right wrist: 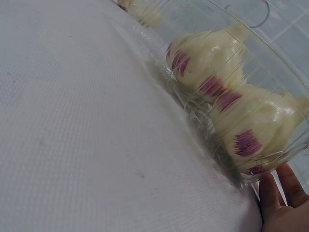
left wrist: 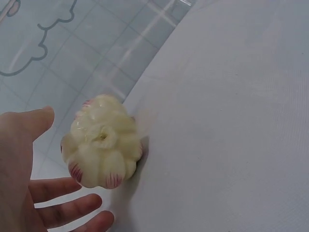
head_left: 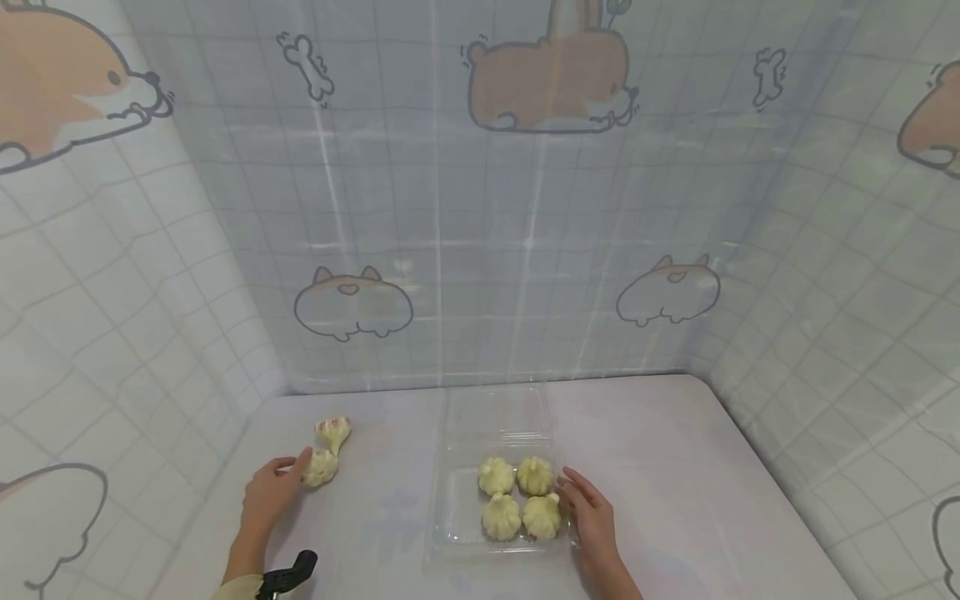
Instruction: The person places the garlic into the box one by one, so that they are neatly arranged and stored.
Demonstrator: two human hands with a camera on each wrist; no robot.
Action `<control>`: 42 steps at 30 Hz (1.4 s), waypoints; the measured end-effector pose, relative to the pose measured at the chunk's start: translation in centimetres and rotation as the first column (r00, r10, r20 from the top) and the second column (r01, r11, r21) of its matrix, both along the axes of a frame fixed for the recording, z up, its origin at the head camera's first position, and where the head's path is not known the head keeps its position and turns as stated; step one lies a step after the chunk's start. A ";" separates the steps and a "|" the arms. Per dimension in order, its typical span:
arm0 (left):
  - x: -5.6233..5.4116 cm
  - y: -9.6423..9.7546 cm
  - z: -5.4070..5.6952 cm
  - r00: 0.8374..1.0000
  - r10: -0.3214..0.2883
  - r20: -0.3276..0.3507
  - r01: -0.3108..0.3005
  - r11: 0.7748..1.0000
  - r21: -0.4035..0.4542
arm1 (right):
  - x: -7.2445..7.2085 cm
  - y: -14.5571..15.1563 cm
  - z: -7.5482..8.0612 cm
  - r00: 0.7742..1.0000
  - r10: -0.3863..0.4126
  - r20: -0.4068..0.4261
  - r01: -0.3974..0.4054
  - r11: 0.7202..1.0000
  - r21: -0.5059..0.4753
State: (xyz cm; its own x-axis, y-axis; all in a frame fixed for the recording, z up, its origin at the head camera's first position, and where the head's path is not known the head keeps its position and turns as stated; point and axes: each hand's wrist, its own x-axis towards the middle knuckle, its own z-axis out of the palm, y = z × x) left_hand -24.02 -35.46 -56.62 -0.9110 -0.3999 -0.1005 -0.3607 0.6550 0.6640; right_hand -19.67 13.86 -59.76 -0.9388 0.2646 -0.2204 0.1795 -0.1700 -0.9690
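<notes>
At the left, two garlic bulbs lie end to end; the nearer garlic bulb (head_left: pixel 321 468) is cream with pinkish streaks. My left hand (head_left: pixel 272 492) is beside it, thumb and fingers spread apart. In the left wrist view the near bulb (left wrist: pixel 104 142) faces the camera, fingertips right at its lower edge. The farther garlic bulb (head_left: pixel 333 431) shows its stem toward the near one. A clear plastic box (head_left: pixel 459 508) holds several garlic bulbs (head_left: pixel 501 517). My right hand (head_left: pixel 592 521) rests at the box's right wall, its fingers (right wrist: pixel 285 186) extended against the plastic.
The box's clear lid (head_left: pixel 495 410) lies folded back, away from me. A white cloth covers the table (head_left: pixel 667 467). Behind and at both sides hang tiled-pattern curtains (head_left: pixel 480 208) with cartoon dogs. A black strap (head_left: pixel 288 575) is around my left wrist.
</notes>
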 end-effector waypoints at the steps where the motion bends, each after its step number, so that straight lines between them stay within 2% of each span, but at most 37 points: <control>1: 0.0 0.1 0.0 1.000 0.000 0.007 0.000 1.000 0.001 | 0.0 0.0 0.0 1.000 0.000 0.000 0.000 1.000 0.000; 7: -0.1 0.1 -0.6 1.000 -0.015 0.016 0.015 1.000 -0.012 | 0.0 0.0 0.0 1.000 0.003 -0.010 -0.003 1.000 0.011; 13: -0.1 0.4 -0.6 0.999 -0.042 0.024 0.043 0.999 -0.023 | 0.0 -0.1 0.0 1.000 -0.003 0.002 0.003 1.000 0.002; 25: 0.0 0.5 -0.7 0.998 -0.047 0.047 0.044 0.997 0.067 | 0.3 -0.2 0.2 1.000 0.000 0.006 0.000 1.000 -0.011; 33: 0.4 0.7 -0.6 0.992 -0.124 0.029 0.120 0.984 0.129 | 0.2 0.0 0.2 1.000 0.023 -0.004 -0.023 1.000 0.005; 36: 0.6 1.0 -0.6 0.987 -0.155 0.032 0.150 0.982 0.111 | 0.2 0.1 0.2 1.000 0.025 -0.004 -0.025 1.000 0.006; 42: 1.2 1.2 -1.2 0.979 -0.203 -0.021 0.204 0.977 0.061 | 0.2 0.1 0.2 1.000 0.026 -0.015 -0.026 1.000 0.007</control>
State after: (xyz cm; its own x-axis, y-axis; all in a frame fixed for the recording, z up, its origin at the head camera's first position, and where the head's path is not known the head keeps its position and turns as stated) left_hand -22.78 -34.26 -57.84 -0.9743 -0.1992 -0.1050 -0.2137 0.6709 0.7101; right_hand -19.43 13.98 -59.60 -0.9485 0.2419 -0.2045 0.1694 -0.1584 -0.9727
